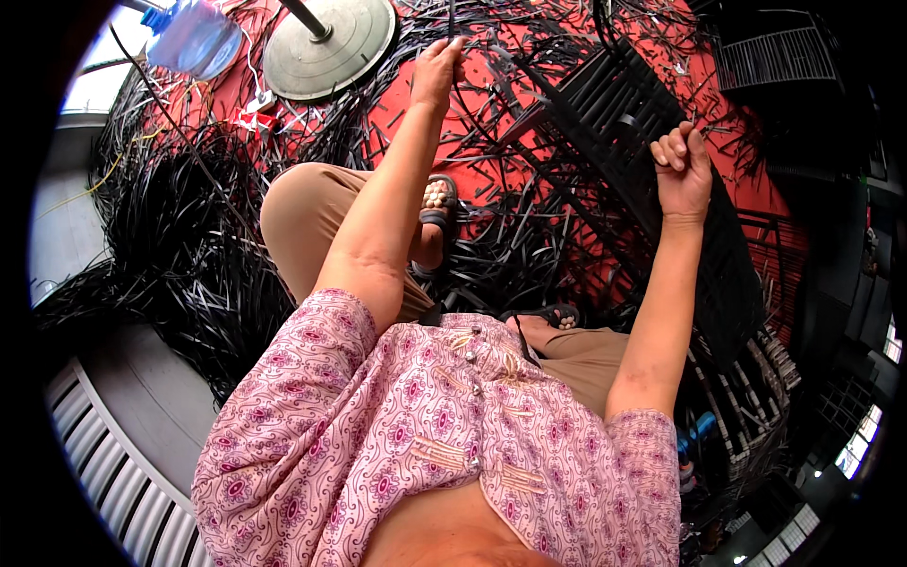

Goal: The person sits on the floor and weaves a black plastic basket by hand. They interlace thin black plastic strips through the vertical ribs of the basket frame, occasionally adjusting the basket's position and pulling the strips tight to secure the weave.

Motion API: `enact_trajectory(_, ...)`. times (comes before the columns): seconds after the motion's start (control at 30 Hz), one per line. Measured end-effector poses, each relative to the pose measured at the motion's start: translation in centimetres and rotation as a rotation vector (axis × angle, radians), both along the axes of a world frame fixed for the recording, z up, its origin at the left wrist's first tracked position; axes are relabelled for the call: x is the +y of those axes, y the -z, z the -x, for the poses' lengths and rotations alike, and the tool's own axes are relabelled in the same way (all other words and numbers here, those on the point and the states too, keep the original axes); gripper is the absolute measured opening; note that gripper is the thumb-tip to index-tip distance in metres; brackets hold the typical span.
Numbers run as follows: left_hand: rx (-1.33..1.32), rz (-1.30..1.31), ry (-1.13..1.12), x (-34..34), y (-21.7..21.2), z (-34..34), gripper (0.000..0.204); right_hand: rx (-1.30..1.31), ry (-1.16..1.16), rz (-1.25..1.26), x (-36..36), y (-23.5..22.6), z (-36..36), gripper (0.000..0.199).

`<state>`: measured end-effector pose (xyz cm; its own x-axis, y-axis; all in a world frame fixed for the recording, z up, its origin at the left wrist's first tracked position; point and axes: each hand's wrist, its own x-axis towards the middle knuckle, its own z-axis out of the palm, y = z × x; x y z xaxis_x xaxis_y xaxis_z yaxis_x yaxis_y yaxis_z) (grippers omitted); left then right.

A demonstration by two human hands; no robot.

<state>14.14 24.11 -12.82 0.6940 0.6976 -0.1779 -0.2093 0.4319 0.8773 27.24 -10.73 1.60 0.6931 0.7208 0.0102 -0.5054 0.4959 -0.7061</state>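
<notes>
My left hand [439,72] is raised at the top middle, its fingers pinched on a thin black strip [451,17] that runs up out of view. My right hand [684,174] is closed in a fist above a black slatted piece [605,109], perhaps furniture partly woven from flat strips. Whatever that fist holds, if anything, is hidden by the curled fingers. The black piece stands at a tilt before my knees and reaches down along my right side.
Cut black strips [510,236] litter the red floor [487,123]. A thick heap of long strips [179,217] lies at left. Beyond it are a round grey stand base [331,57], a blue-tinted water jug [196,40] and a white power strip [260,102]. Another dark ribbed piece [775,59] stands far right.
</notes>
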Motion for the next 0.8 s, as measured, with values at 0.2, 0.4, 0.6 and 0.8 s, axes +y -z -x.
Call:
enact_trajectory(0.2, 0.005, -0.263, 0.338, -0.4, -8.1, -1.5, 0.028, -0.042, -0.010, -0.012, 0.0, 0.0, 0.1, 0.023)
enact_trajectory(0.4, 0.090, -0.355, 0.521, -0.2, -12.5, -3.2, 0.023, -0.026, 0.021, -0.007, 0.0, 0.2, 0.4, 0.022)
enact_trajectory(0.6, 0.212, -0.456, 0.519, -0.5, -16.7, -3.2, 0.021, -0.032, 0.043, -0.008, 0.0, 0.2, 1.5, 0.023)
enact_trajectory(0.8, 0.186, -0.509, 0.440, -1.1, -15.6, -1.2, 0.025, -0.034, 0.041, -0.026, 0.0, 0.2, 1.5, 0.023)
